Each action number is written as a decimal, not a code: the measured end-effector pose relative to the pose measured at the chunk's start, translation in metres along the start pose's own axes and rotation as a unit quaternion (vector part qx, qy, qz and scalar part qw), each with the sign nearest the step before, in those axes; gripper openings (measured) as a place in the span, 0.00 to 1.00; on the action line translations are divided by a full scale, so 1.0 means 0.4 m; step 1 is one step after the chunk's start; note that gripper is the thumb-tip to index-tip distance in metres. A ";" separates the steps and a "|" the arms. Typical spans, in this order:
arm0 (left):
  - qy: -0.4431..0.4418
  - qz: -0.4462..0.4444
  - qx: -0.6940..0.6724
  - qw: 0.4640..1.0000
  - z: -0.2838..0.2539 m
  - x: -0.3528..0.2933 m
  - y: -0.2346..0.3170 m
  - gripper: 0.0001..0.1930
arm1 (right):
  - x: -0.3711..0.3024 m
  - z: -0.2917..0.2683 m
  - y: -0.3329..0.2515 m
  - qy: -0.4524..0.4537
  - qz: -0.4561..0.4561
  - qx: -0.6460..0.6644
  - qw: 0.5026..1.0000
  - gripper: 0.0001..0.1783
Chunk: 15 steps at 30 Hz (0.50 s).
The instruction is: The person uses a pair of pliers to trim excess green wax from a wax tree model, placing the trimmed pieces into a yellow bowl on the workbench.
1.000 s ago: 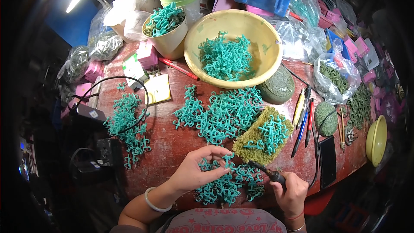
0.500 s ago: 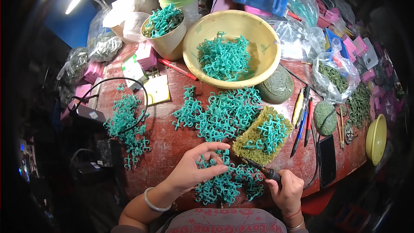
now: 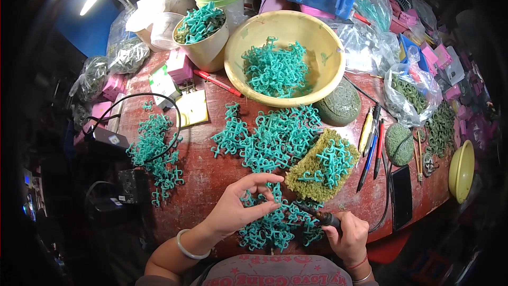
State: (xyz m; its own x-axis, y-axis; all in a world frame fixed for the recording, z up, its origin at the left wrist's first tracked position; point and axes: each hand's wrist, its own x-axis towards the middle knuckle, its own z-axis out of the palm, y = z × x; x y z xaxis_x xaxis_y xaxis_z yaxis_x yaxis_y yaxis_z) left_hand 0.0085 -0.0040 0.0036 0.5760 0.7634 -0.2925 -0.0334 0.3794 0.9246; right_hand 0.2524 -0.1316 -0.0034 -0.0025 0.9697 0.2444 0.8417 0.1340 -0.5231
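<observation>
My left hand (image 3: 241, 201) hovers over the near pile of small teal branched pieces (image 3: 267, 228). Its thumb and forefinger pinch one teal branched piece (image 3: 277, 193) upright between their tips. My right hand (image 3: 349, 237) is wrapped round the dark handle of a soldering iron (image 3: 329, 219), whose thin tip points left toward the pinched piece. Just beyond the iron, a yellow-green spongy block (image 3: 307, 184) carries several teal pieces on top. A wider heap of teal pieces (image 3: 270, 140) lies behind my left hand.
A yellow basin (image 3: 323, 85) of teal pieces stands behind the heap. Another teal pile (image 3: 153, 151) lies left under a black cable. Pens (image 3: 371, 145), a green stone-like disc (image 3: 399, 145), a black phone (image 3: 401, 198) and a small yellow bowl (image 3: 462, 172) occupy the right side.
My right hand has brought the soldering iron slightly left and down, its tip now off the spongy block and nearer the pinched piece. My left hand is nearly still.
</observation>
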 end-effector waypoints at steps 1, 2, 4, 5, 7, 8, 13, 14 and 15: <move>0.000 0.000 0.000 1.000 0.000 0.000 -0.004 0.25 | 0.000 0.000 -0.001 -0.005 0.000 -0.001 1.000 0.21; 0.003 0.023 0.015 1.000 -0.001 0.001 -0.013 0.24 | -0.001 0.000 -0.002 -0.005 0.000 -0.001 1.000 0.21; 0.005 0.046 0.030 0.998 0.000 0.001 -0.015 0.24 | -0.001 0.001 -0.003 0.001 -0.008 0.003 1.000 0.21; 0.011 0.051 0.059 0.997 0.001 0.000 -0.011 0.24 | -0.002 0.001 -0.003 0.001 -0.008 0.003 1.000 0.21; 0.018 0.057 0.087 0.994 0.001 0.000 -0.010 0.24 | -0.003 -0.001 -0.003 -0.007 -0.003 -0.002 1.000 0.21; 0.019 0.054 0.084 0.995 0.001 0.000 -0.012 0.23 | -0.003 -0.003 -0.003 -0.007 -0.003 -0.002 1.000 0.21; 0.024 0.057 0.087 0.994 0.000 -0.002 -0.011 0.24 | -0.008 -0.026 0.000 -0.010 0.030 -0.018 0.999 0.22; 0.022 0.060 0.089 0.994 -0.003 -0.001 -0.014 0.24 | -0.011 -0.033 0.003 -0.011 0.029 -0.018 0.999 0.22; 0.018 0.064 0.090 0.994 -0.005 0.000 -0.016 0.24 | -0.016 -0.040 0.009 -0.011 0.039 -0.053 0.998 0.21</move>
State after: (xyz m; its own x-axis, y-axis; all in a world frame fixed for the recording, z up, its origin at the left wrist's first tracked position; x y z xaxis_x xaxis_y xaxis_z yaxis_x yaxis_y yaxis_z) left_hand 0.0072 -0.0055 -0.0029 0.5472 0.8186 -0.1747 0.0443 0.1801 0.9826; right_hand 0.2641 -0.1406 0.0065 0.0543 0.9808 0.1873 0.8921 0.0367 -0.4504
